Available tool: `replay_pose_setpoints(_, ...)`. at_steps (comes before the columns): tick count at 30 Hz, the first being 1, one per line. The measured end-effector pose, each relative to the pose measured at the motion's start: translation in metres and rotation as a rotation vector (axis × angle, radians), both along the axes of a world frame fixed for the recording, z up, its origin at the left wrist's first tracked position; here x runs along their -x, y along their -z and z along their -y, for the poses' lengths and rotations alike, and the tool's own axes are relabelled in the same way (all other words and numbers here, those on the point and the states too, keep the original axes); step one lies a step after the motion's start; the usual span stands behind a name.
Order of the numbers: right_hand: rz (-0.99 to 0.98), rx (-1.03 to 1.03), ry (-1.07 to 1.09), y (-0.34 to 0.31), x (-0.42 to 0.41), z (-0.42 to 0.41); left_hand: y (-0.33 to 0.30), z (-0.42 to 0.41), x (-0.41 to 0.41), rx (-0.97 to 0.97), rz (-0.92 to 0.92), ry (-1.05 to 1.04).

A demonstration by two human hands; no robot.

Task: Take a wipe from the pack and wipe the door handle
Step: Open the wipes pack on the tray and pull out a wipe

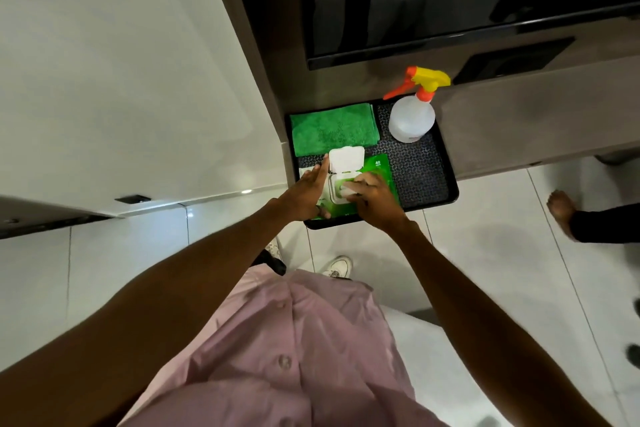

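Note:
A green wipe pack (379,170) lies on a black tray (429,180) on the floor, its white flip lid (346,158) standing open. My left hand (306,194) presses flat on the pack's left side, fingers stretched toward the lid. At the pack's opening, the fingers of my right hand (372,199) pinch a white wipe (349,188). No door handle is in view.
A folded green cloth (334,128) and a clear spray bottle (412,116) with a yellow-orange trigger share the tray. A dark cabinet with a glossy black panel (450,10) rises behind. Another person's foot (561,208) stands at the right on white floor tiles.

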State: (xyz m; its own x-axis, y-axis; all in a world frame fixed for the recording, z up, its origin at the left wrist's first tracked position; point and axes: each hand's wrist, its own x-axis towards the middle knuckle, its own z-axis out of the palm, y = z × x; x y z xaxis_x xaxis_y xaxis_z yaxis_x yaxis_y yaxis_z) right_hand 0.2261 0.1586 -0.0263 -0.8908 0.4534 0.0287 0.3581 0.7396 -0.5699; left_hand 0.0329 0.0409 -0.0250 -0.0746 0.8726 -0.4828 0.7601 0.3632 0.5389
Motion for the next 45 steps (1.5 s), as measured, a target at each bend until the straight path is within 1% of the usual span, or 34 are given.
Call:
replay_pose_setpoints(5,0.155,0.084,-0.151,-0.003,0.004,-0.024,-0.005,0.001,-0.001,0.002,0.0,-0.005)
replay_pose_setpoints(10,0.232,0.152,-0.028,-0.012,0.016,-0.027,-0.013,0.001,-0.003,-0.015,0.012,-0.037)
replay_pose_setpoints(12,0.256,0.111,-0.024,-0.014,0.02,-0.026,-0.015,0.0,-0.003,-0.027,0.007,-0.043)
replay_pose_setpoints(14,0.252,-0.009,-0.113,-0.012,0.022,-0.024,-0.016,0.0,-0.004,-0.033,0.011,-0.043)
replay_pose_setpoints(15,0.216,-0.047,-0.144,-0.008,0.022,-0.024,-0.017,0.0,-0.004,-0.032,0.016,-0.048)
replay_pose_setpoints(16,0.171,-0.021,-0.109,-0.007,0.02,-0.024,-0.017,-0.001,-0.003,-0.03,0.023,-0.055)
replay_pose_setpoints(20,-0.041,0.226,0.168,-0.025,0.01,-0.021,-0.015,0.001,-0.003,-0.047,0.054,-0.094)
replay_pose_setpoints(23,-0.139,0.372,0.226,-0.042,-0.003,-0.019,-0.013,0.003,-0.001,-0.086,0.074,-0.127)
replay_pose_setpoints(26,-0.277,0.54,0.32,-0.054,-0.013,-0.024,-0.009,0.007,0.001,-0.152,0.031,-0.032)
replay_pose_setpoints(28,-0.345,0.677,0.433,-0.056,-0.014,-0.027,-0.007,0.011,-0.001,-0.227,-0.083,0.094)
replay_pose_setpoints(30,-0.344,0.787,0.554,-0.052,-0.011,-0.029,-0.003,0.014,-0.007,-0.335,-0.277,0.247)
replay_pose_setpoints(32,-0.323,0.898,0.653,-0.046,-0.009,-0.028,0.002,0.015,-0.013,-0.39,-0.433,0.304)
replay_pose_setpoints(36,-0.3,1.09,0.787,-0.043,0.0,-0.018,-0.009,0.016,-0.023,-0.272,-0.565,0.31)
replay_pose_setpoints(39,-0.299,1.191,0.817,-0.057,0.013,-0.011,-0.027,0.018,-0.032,-0.169,-0.614,0.314)
replay_pose_setpoints(40,-0.302,1.225,0.816,-0.064,0.018,-0.009,-0.031,0.02,-0.034,-0.183,-0.594,0.3)
replay_pose_setpoints(42,-0.304,1.318,0.826,-0.076,0.027,-0.008,-0.031,0.026,-0.037,-0.269,-0.515,0.305)
replay_pose_setpoints(43,-0.307,1.363,0.813,-0.083,0.033,-0.007,-0.029,0.034,-0.035,-0.297,-0.46,0.246)
replay_pose_setpoints(44,-0.306,1.401,0.779,-0.092,0.045,-0.005,-0.037,0.044,-0.026,-0.301,-0.312,0.083)
replay_pose_setpoints(45,-0.291,1.427,0.745,-0.1,0.054,0.0,-0.047,0.052,-0.019,-0.271,-0.054,-0.139)
